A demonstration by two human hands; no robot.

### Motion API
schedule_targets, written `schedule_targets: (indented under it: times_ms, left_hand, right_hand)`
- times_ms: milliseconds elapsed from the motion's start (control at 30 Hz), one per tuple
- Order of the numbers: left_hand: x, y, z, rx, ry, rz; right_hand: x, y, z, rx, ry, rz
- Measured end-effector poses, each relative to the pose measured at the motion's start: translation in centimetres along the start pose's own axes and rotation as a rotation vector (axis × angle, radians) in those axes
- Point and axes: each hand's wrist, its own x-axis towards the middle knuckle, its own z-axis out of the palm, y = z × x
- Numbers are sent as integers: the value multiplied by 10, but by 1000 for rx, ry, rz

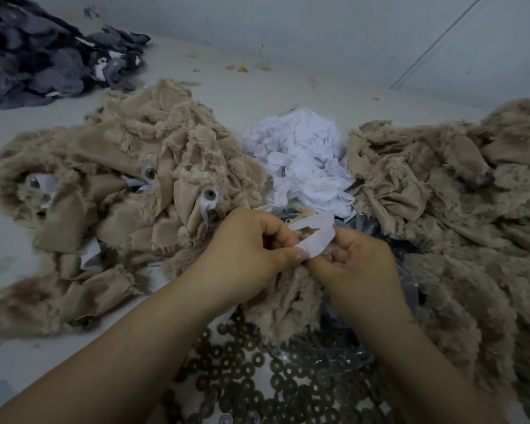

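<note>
Currently both hands meet just below the centre of the frame. The left hand [248, 249] has its grip clamped on a white strip [317, 237], thumb pressing the strip's lower end. The right hand [358, 264] has its fingers curled round the beige plush piece [285, 304], which bunches under both hands and hangs down over the dark washers [242, 377].

To do this step well, the strip probably wants to lie flat against the plush backing, pulled taut between the two thumbs so it does not twist. The fur should be pushed aside from where the strip sits.

Room is tight. A beige pile [120, 166] crowds the left, another beige heap [459, 185] the right, and white scraps [303, 154] sit just beyond the fingers. A clear plastic bag [364, 356] lies under the right wrist. Bare table [257, 84] shows only toward the top, and a grey fabric pile [37, 56] fills the upper left.
</note>
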Motion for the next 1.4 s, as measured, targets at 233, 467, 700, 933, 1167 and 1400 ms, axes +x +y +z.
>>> schedule_targets:
  times_ms: [233, 467, 700, 933, 1167, 1400]
  left_hand:
    - [0, 3, 0, -21, 13, -41]
    - [-2, 8, -3, -9, -16, -61]
    - [0, 7, -1, 107, -2, -62]
    - [1, 5, 0, 159, 10, -72]
    - [-1, 2, 2, 213, 74, -31]
    - [-4, 5, 3, 212, 80, 11]
  right_hand:
    - [0, 1, -1, -24, 3, 52]
    - [0, 1, -1, -24, 7, 28]
    - [1, 1, -1, 2, 4, 31]
    - [0, 2, 0, -37, 4, 21]
    - [-2, 0, 3, -44, -22, -34]
    - [-2, 1, 3, -93, 29, -26]
